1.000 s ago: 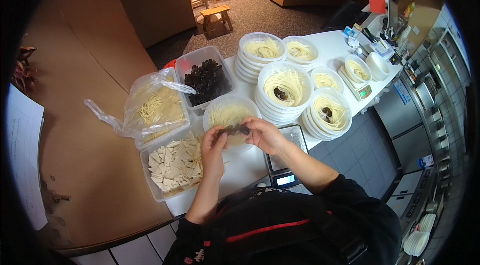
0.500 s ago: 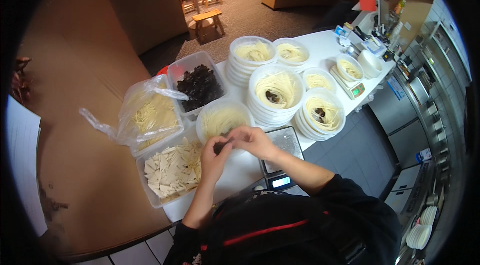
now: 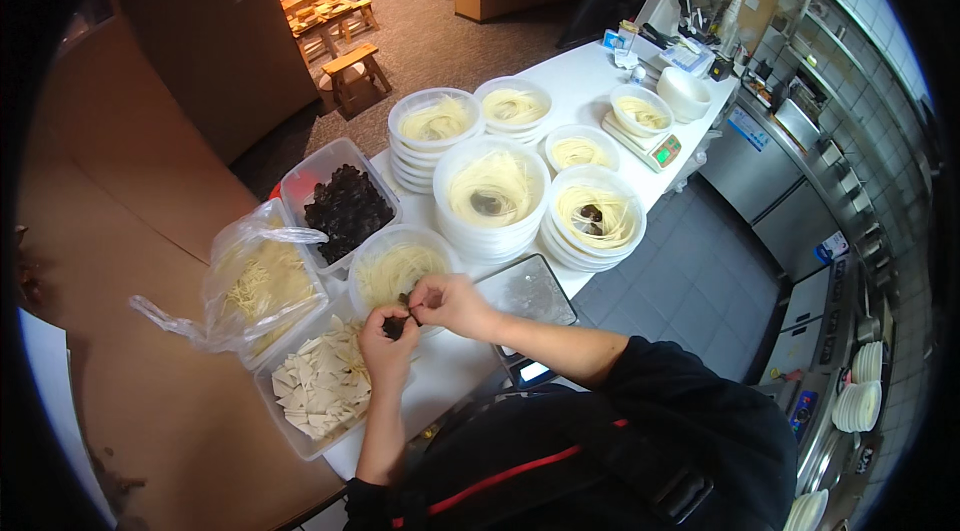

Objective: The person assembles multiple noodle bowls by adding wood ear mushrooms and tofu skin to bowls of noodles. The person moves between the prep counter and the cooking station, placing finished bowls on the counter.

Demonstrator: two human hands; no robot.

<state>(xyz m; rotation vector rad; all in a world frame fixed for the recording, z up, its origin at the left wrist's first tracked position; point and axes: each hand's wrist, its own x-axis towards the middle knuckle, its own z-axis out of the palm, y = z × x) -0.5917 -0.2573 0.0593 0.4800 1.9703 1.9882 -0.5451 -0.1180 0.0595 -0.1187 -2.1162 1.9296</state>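
My left hand [image 3: 388, 343] curls around a few pieces of black wood ear fungus [image 3: 394, 327]. Against it, my right hand [image 3: 452, 305] pinches a dark bit of the same fungus between thumb and fingertips. Both hands meet over the near edge of a translucent round tub [image 3: 358, 253] of thin pale strands. Behind it, a clear rectangular bin [image 3: 296, 181] holds a heap of wood ear [image 3: 345, 206]. Left of my left hand, another bin [image 3: 272, 393] contains flat cream-coloured pieces [image 3: 315, 391].
A plastic bag [image 3: 262, 281] of pale strips lies open at the left. Stacked tubs [image 3: 490, 239] of strands stand beyond my hands, with more stacks [image 3: 590, 253] to the right. A digital scale [image 3: 530, 293] sits beside my right forearm; another scale [image 3: 655, 153] bears a tub farther back.
The whole view has turned, so the counter things sit farther left in the picture. Both hands stay together over the tub's near edge, still fingering the wood ear.
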